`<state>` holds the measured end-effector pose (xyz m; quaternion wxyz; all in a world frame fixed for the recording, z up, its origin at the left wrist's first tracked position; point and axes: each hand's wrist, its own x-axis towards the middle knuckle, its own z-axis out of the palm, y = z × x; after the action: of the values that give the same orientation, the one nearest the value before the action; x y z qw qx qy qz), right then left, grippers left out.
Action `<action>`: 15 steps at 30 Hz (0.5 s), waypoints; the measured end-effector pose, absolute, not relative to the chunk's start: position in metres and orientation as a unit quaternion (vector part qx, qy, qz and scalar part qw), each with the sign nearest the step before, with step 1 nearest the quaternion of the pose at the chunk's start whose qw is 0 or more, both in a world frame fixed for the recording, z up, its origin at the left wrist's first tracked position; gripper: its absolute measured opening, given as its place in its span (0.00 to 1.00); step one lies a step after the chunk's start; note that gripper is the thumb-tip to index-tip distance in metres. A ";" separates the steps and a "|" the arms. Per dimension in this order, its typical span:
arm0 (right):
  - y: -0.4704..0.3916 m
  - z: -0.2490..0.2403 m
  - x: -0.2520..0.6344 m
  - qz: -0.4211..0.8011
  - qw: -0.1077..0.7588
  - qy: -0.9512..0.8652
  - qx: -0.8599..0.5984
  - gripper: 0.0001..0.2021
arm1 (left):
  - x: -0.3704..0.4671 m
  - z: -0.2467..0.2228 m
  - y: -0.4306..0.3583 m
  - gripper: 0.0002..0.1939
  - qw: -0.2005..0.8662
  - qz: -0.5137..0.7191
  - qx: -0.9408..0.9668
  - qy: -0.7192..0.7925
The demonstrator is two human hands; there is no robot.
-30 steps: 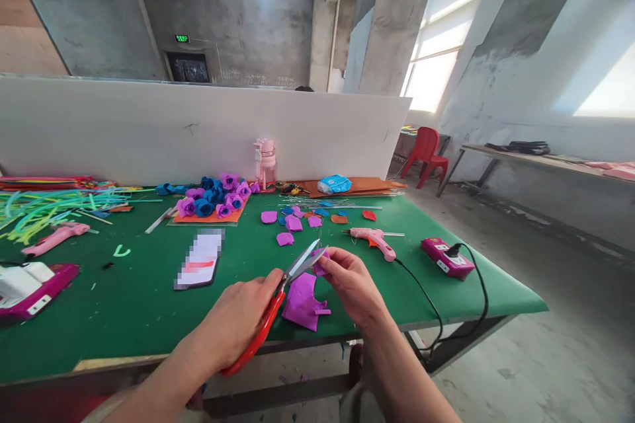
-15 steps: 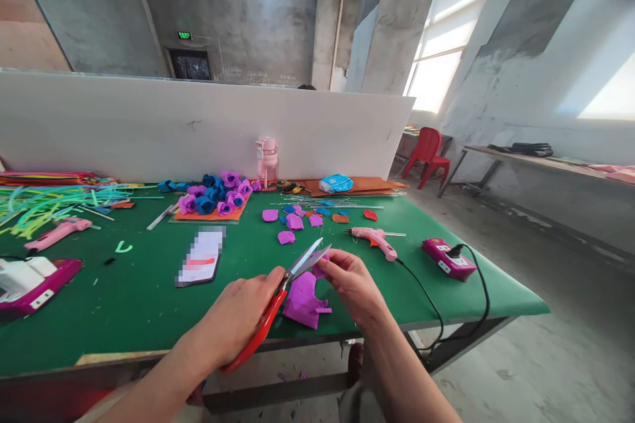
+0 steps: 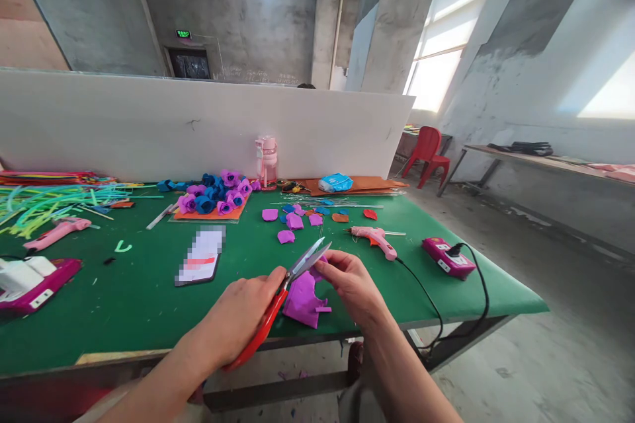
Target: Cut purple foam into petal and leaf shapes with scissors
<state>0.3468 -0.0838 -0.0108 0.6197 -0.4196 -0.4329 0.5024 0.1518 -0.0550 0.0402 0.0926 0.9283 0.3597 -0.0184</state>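
My left hand [image 3: 251, 307] is closed round the red handles of a pair of scissors [image 3: 265, 329], whose blades stand apart and point away to the right. Between the thumb and fingers of my right hand [image 3: 351, 281] is a small purple piece [image 3: 318, 271], right at the blades and partly hidden by them and my fingers. A larger purple sheet [image 3: 302, 304] with a curved cut edge lies on the green table [image 3: 149, 324] just below the scissors. Several cut purple petals [image 3: 286, 236] lie beyond my hands.
To the right are a pink glue gun [image 3: 376, 240] and a magenta power strip [image 3: 449, 258] with a black cord. A phone [image 3: 201, 256] lies left of my hands. Purple and blue flowers [image 3: 213, 195], a pink bottle [image 3: 268, 162] and a white partition [image 3: 198, 119] stand farther back.
The purple piece has shifted slightly at the scissor blades and more of it shows. Both hands are almost where they were.
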 end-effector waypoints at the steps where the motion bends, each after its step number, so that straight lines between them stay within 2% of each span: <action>1: -0.084 -0.011 0.347 0.503 0.620 -0.431 -0.420 0.08 | 0.152 0.040 -0.055 0.15 0.091 -0.018 0.928 0.360; 15: -0.083 -0.010 0.346 0.505 0.622 -0.418 -0.428 0.09 | 0.150 0.036 -0.054 0.17 0.074 -0.013 0.931 0.357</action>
<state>0.3459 -0.0834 -0.0103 0.6221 -0.4283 -0.4182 0.5046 0.1501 -0.0544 0.0364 0.0744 0.9310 0.3571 -0.0127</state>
